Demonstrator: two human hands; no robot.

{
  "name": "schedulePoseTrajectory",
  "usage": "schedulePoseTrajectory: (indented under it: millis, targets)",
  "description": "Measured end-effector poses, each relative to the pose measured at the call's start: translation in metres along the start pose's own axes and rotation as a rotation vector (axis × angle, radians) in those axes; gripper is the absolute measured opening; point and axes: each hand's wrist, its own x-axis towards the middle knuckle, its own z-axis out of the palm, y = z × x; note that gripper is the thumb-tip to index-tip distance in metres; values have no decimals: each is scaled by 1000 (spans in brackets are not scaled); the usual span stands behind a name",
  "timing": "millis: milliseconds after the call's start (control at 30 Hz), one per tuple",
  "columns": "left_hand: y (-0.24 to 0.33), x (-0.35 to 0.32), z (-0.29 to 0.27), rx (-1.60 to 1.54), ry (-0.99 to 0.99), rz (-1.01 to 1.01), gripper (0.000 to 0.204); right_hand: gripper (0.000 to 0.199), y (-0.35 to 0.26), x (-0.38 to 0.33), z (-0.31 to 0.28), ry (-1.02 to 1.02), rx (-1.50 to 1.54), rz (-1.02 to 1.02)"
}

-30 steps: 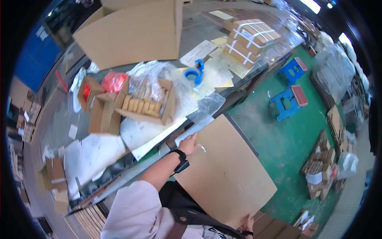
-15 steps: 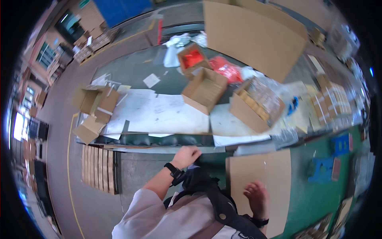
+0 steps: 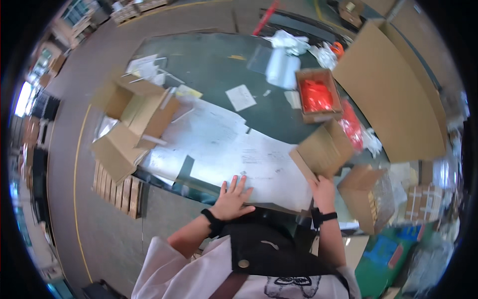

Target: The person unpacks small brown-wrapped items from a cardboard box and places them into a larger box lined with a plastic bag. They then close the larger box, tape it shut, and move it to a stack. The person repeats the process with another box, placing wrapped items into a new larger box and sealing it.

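My left hand is spread flat, fingers apart, at the near edge of the white sheets covering the table. It holds nothing. My right hand is closed on the near edge of an open, shallow cardboard box; some of its fingers are hidden by blur and the box wall. Just beyond stands a smaller cardboard box with red plastic-wrapped contents. To the right of my right hand is another open carton with yellowish pieces and clear plastic in it.
An open carton with loose flaps sits at the table's left end. A large cardboard sheet rises at the right back. White plastic bags lie at the far edge. A wooden pallet and blue stools stand on the floor.
The view has turned left and come nearer the table. My left hand has opened onto the sheets. My right hand has risen from low at the right to the shallow cardboard box.
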Motion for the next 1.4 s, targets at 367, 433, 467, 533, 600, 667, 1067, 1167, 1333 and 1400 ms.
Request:
schedulePoseTrajectory:
  millis: [367,433,467,533,600,667,1067,1167,1333,1400]
  targets:
    - [-63,-35,-50,-171,131,-152,36,18,-70,-91,-6,-227,181,-338]
    - [-51,-24,-56,-164,40,-107,40,18,-92,-76,-6,-173,145,-290]
    - [-47,-21,-56,-157,-5,-91,42,18,-102,-66,-7,-104,150,-292]
    - [-47,-18,-48,-177,-23,-18,46,18,-124,-45,-7,-2,190,-294]
    - [-53,-23,-41,-171,-19,-13,45,17,-135,-33,-12,30,187,-298]
    - [-55,-30,-32,-145,84,22,42,15,-143,-29,-13,-7,137,-302]
    - [-230,-70,-128,-87,1132,-503,67,27,-41,-65,-9,32,14,28]
    - [-279,-68,-138,-431,919,-712,47,27,-52,-62,-12,32,28,-15]
    - [-293,-43,-224,-495,1017,-685,22,26,-40,-70,-9,42,91,6]
    - [-292,-38,-292,-376,983,-591,21,26,-39,-73,-11,43,107,5]
